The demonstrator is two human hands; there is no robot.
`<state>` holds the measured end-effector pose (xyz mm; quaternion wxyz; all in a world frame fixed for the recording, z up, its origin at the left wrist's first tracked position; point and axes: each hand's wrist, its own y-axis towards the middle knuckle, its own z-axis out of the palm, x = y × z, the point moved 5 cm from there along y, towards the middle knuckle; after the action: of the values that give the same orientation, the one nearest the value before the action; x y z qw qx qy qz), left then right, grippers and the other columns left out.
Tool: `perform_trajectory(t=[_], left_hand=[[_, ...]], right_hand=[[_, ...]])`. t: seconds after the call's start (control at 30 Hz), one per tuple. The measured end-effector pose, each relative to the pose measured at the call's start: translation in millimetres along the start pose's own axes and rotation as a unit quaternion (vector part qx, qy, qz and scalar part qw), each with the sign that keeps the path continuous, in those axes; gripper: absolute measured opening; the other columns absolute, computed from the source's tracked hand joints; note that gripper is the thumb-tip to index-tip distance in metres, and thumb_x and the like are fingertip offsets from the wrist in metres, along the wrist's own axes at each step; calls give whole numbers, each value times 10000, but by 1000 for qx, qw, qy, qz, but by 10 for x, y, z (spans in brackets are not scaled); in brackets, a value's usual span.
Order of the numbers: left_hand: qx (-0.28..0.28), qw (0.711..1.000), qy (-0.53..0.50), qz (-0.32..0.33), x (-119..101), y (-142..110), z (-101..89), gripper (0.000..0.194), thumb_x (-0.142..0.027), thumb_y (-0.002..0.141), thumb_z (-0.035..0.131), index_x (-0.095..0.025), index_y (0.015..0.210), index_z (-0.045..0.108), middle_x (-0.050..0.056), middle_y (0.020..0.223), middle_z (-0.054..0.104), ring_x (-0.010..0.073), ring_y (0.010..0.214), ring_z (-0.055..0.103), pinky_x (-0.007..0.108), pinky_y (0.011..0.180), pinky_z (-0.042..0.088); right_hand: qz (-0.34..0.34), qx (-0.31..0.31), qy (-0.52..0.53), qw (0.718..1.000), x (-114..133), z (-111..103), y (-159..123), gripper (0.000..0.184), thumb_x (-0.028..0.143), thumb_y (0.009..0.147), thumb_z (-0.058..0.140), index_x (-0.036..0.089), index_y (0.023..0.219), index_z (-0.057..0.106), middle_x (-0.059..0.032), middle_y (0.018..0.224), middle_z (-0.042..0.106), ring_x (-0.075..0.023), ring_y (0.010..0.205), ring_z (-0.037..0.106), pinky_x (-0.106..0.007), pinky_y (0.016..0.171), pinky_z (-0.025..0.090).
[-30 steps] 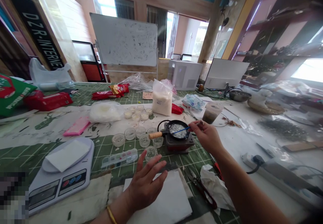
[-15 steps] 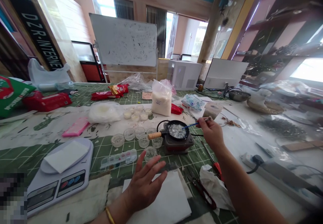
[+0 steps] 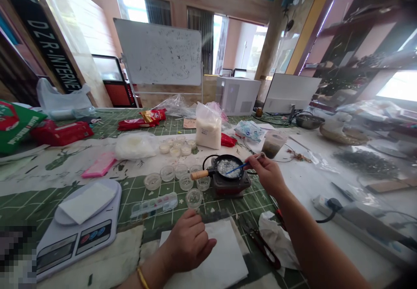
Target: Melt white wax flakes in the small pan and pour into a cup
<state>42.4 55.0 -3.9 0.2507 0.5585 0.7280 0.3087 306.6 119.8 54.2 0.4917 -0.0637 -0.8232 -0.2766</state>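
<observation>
My right hand (image 3: 265, 172) pinches a thin blue stick (image 3: 237, 167) whose tip dips into the white melting stuff in a small black pan (image 3: 230, 167). That pan has a wooden handle (image 3: 200, 174) and sits on a small red-and-black heater (image 3: 232, 183). My left hand (image 3: 189, 243) rests near the table's front edge with its fingers curled under, lying on a white sheet (image 3: 219, 258). Nothing shows inside the fist. Several small clear cups (image 3: 180, 177) stand just left of the pan.
A white kitchen scale (image 3: 78, 221) sits at the front left with a paint palette (image 3: 153, 204) beside it. Red-handled scissors (image 3: 265, 250) and crumpled tissue (image 3: 276, 241) lie at the front right. A bag of white granules (image 3: 208, 128), a pink block (image 3: 99, 165) and a power strip (image 3: 358, 219) stand further off.
My left hand's spread fingers have curled into a loose fist on the white sheet. My right hand has shifted left, bringing the stick's tip back across the pan.
</observation>
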Motion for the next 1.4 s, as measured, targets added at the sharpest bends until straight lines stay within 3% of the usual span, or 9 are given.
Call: perform_trajectory(t=[0.13,0.3,0.47,0.63,0.8,0.97,1.13,1.27,1.4], left_hand=[[73,995,-34,51,-85,-102,153,391,-216,926,413,-197,537,446,8,466,456,143,438,406,310,473,293],[110,991,-52,58,-121,-164,239,381,-215,907,427,-198,530,475,9,450,479,149,421,420,327,452,303],[114,991,-54,50,-94,-158,245,376,-211,902,440,-192,528,478,10,445,493,144,414,444,312,454,302],[128,989,-59,42,-86,-162,262,373,-199,905,431,-194,536,484,16,447,502,145,414,455,303,454,320],[166,985,-42,28,-64,-205,330,346,-219,875,477,-185,532,504,21,455,526,147,410,471,293,463,341],[226,974,-14,-1,-34,-237,402,263,-230,814,565,-175,558,539,27,502,580,159,446,516,289,490,357],[240,971,-11,-2,-36,-227,397,237,-232,788,590,-177,561,545,19,509,592,170,454,537,303,483,341],[241,970,-11,-8,-31,-221,399,230,-225,777,598,-178,559,542,12,512,592,173,454,539,306,482,338],[246,969,-7,-4,-36,-221,403,230,-232,778,607,-176,563,549,20,516,595,172,459,533,295,483,334]], right_hand=[[5,-50,-12,999,-19,-38,39,519,673,793,524,175,809,669,-86,705,729,-251,725,695,-375,732,520],[-3,16,15,1000,-7,60,32,541,711,733,567,186,789,689,-67,737,745,-232,705,711,-343,699,545],[17,-50,-1,999,-46,-98,11,548,698,777,526,168,797,665,-88,686,727,-254,715,706,-369,719,534],[3,10,16,1000,-47,-41,-127,496,671,766,572,194,838,686,-66,772,753,-242,764,723,-346,751,545],[14,-68,5,998,-100,-140,-250,449,612,839,531,183,891,654,-91,794,749,-270,810,719,-390,787,527],[-3,-12,27,1000,-58,-31,-352,405,577,849,543,196,890,674,-71,805,757,-245,800,724,-346,756,541],[18,-91,-9,996,-82,-107,-364,396,540,872,525,176,928,671,-96,824,757,-258,835,712,-364,777,517],[-5,-5,22,1000,-87,20,-367,363,511,854,564,191,962,698,-71,832,765,-240,837,711,-339,771,523],[4,-83,-26,996,-78,-98,-389,381,519,864,545,175,889,707,-75,777,753,-243,785,697,-355,771,511]])
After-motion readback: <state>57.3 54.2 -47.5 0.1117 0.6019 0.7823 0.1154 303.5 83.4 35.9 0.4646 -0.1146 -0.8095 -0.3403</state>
